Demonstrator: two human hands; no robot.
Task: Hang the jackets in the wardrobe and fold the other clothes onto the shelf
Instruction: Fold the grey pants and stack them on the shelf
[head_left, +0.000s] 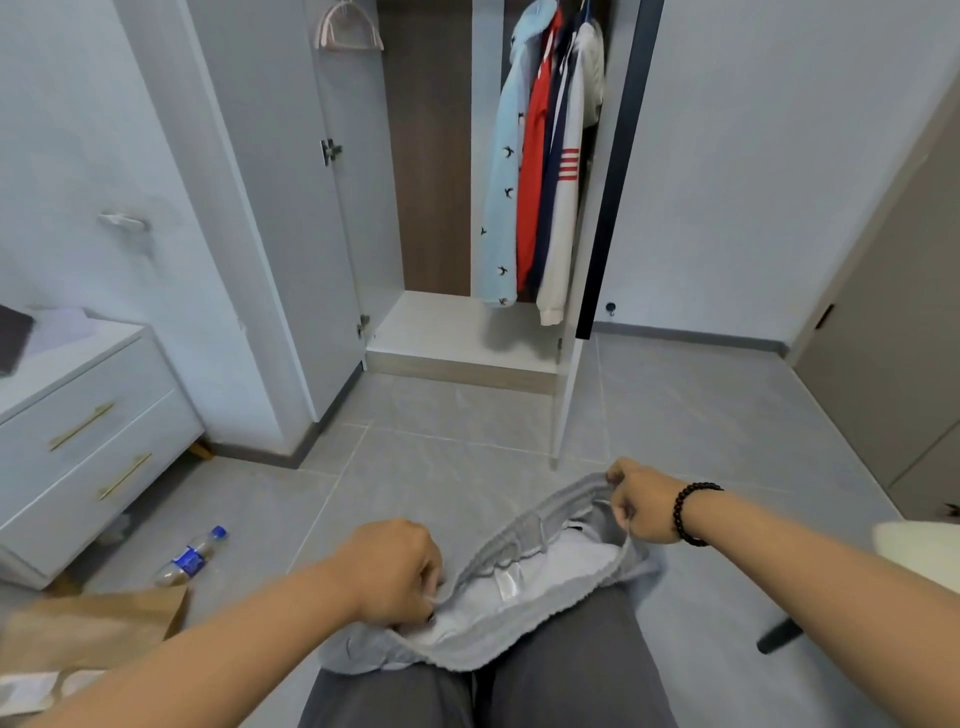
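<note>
Four jackets (540, 171) already hang at the far right of the open white wardrobe (462, 332); its shelf is bare, so folding is prob. not begun. The left hand (395, 571) and right hand (641, 501) each pinch the waistband of the grey fleece-lined trousers (519, 587) over the lap. Tiled floor (441, 467) ahead is open; a plastic bottle (189, 558) & brown paper bag (93, 634) lie near left.

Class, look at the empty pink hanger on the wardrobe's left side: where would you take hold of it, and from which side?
Grip the pink hanger on its bare lower bar, reaching up from below at the front. Its hook is out of view above, nothing hangs on it, and the jackets hang apart to its right.
</note>
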